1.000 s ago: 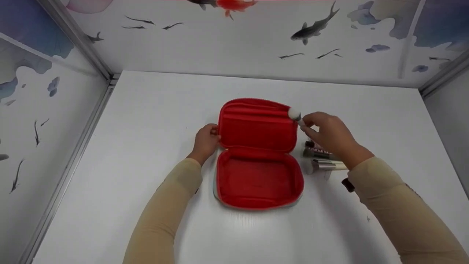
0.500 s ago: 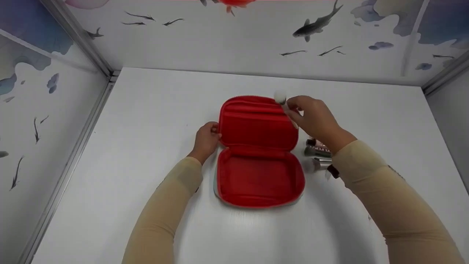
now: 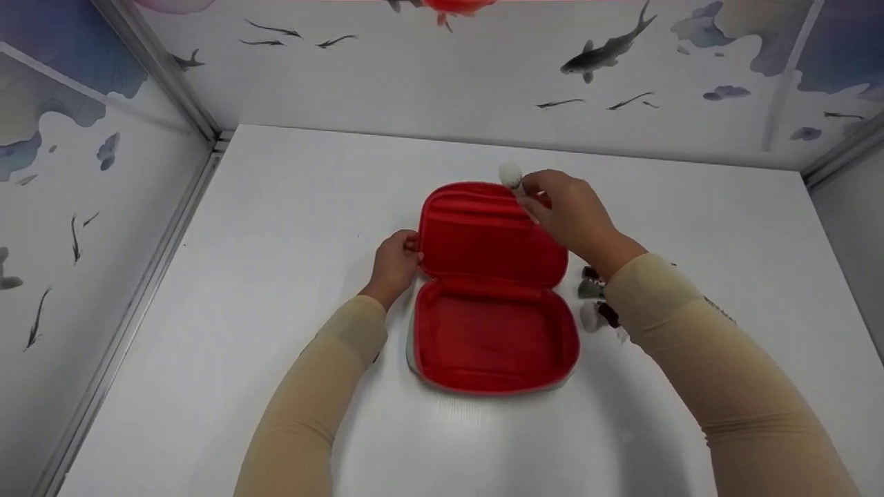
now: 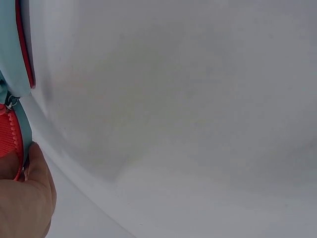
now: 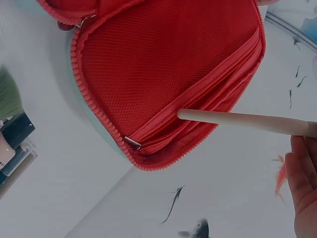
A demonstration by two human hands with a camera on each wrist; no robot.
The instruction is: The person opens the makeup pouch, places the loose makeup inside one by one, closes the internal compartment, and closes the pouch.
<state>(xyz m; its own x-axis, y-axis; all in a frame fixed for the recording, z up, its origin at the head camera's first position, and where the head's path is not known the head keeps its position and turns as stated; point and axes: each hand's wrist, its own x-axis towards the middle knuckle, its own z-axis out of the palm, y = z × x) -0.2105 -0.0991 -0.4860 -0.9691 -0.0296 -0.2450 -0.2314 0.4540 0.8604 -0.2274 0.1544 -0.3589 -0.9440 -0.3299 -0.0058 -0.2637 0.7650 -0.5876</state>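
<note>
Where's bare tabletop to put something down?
Bare table lies between the left wall and left sleeve, and on the near side of the red case, between left and right sleeve. Crowded: right of the case, where brushes and other small items lie, partly hidden by that sleeve in the head view.

Head view, clock from centre: white tabletop [image 3: 276, 228], far edge running 10 to just past 2. Back wall [image 3: 449, 90] printed: red fish [image 3: 459, 6] at 12, cut off by top edge; dark grey fish [image 3: 602, 59] at 1, nose toward 8; thin black squiggle [image 3: 336, 41] at 11; purple-blue wash [image 3: 842, 52] at 2. Metal post [image 3: 152, 62] at 10. Left wall [image 3: 41, 221] at 9, similar prints.
</note>
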